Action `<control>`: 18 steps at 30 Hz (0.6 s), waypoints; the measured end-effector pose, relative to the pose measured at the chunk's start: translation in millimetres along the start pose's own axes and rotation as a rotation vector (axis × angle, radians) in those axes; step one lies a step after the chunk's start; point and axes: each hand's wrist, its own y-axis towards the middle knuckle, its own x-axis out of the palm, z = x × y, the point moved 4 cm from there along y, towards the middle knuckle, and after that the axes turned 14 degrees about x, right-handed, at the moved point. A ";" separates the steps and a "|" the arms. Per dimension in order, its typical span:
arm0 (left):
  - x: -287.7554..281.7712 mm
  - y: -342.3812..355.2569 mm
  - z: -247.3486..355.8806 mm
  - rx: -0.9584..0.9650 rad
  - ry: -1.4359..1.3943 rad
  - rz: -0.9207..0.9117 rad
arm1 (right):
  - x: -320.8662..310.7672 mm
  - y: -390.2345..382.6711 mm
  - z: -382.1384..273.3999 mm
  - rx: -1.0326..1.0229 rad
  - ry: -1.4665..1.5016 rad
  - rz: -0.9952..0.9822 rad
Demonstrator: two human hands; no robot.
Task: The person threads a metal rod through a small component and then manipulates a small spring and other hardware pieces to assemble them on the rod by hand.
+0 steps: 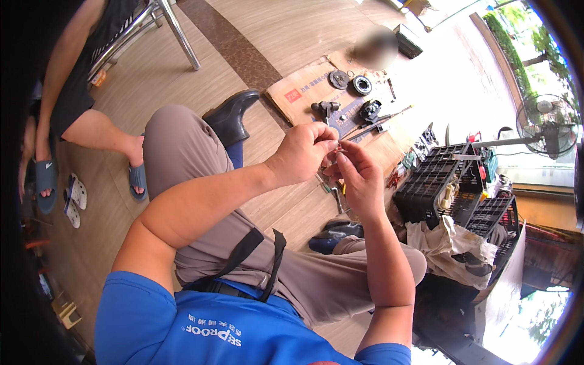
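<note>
In front of my knees, my left hand (298, 155) and my right hand (362, 177) meet with their fingertips nearly touching. Both are closed in a pinch around something thin and reddish, mostly hidden by the fingers and too small to name. Just beyond them, a sheet of cardboard (287, 108) lies on the floor with machine parts on it. Nearest to my left hand is a dark metal part (326, 108). Farther back lie a dark round disc (339, 79) and a black ring-shaped part (362, 85). A black housing-like part (370, 112) sits to the right.
Black plastic crates (426, 188) with a crumpled pale cloth (453, 246) stand on the right, near a fan (546, 125). A person's sandalled foot (137, 176) and a metal-legged chair (176, 33) are at the left. Several tools lie beside the cardboard.
</note>
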 end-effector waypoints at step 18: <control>4.0 -2.8 3.2 0.198 0.295 -0.063 | 3.3 -23.8 -34.9 -0.254 -0.672 0.373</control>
